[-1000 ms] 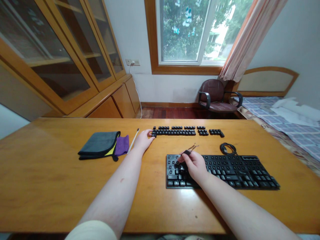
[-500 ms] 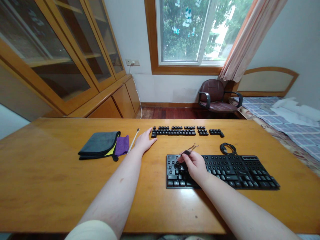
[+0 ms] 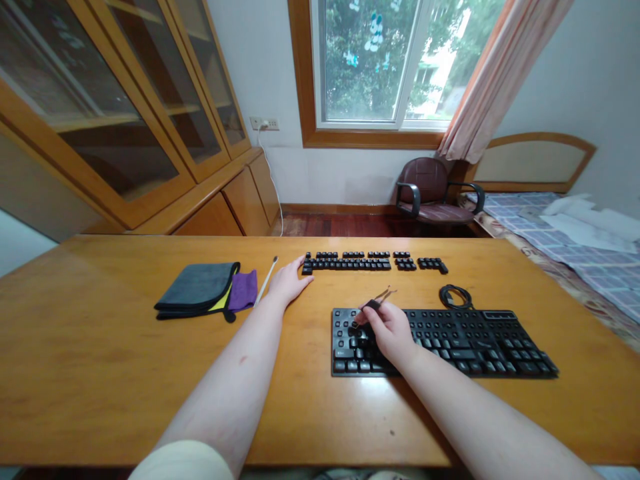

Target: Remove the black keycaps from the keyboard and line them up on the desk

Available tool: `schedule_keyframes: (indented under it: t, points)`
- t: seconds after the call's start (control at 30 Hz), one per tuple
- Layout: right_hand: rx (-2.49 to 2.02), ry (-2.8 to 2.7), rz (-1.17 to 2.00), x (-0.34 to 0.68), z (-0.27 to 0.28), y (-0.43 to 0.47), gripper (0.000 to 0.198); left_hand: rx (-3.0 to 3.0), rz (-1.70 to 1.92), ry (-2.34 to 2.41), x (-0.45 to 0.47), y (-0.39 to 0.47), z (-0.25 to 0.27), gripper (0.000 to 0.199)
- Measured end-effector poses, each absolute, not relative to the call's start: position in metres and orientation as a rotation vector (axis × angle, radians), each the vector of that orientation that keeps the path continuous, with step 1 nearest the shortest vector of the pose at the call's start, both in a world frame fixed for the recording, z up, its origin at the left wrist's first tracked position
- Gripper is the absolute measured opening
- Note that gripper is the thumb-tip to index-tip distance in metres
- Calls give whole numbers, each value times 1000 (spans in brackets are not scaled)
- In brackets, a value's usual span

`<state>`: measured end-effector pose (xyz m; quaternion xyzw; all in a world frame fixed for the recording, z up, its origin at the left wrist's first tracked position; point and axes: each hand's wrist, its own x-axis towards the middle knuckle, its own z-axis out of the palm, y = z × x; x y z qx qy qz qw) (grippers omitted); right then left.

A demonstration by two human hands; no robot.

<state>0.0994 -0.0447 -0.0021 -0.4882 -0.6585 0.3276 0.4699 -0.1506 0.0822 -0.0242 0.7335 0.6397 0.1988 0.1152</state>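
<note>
Across the near right, the keyboard (image 3: 480,347) is lying lengthwise left to right; over its left part my right hand (image 3: 393,331) is gripping a wire tool (image 3: 373,305), prongs pointing far right, while my left hand (image 3: 289,285) is resting open-fingered beside far keycaps (image 3: 350,265).

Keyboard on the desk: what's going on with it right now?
A person's right hand grips a small wire-pronged tool over the left part of the black keyboard, whose upper rows are missing keycaps. The left hand is open at the left end of the loose keycaps lined up behind the keyboard; whether it touches them is unclear. Keycaps remain on the keyboard's lower rows.
</note>
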Motion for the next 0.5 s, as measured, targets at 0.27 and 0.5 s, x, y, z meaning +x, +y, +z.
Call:
schedule_keyframes:
  t: [0.27, 0.5]
  points:
    - [-1194, -1617, 803, 99, 0, -45, 31, 2130, 582, 1867, -151, 82, -24, 66]
    - [-1192, -1615, 814, 99, 3, -45, 30, 2080, 653, 1920, -153, 84, -28, 58]
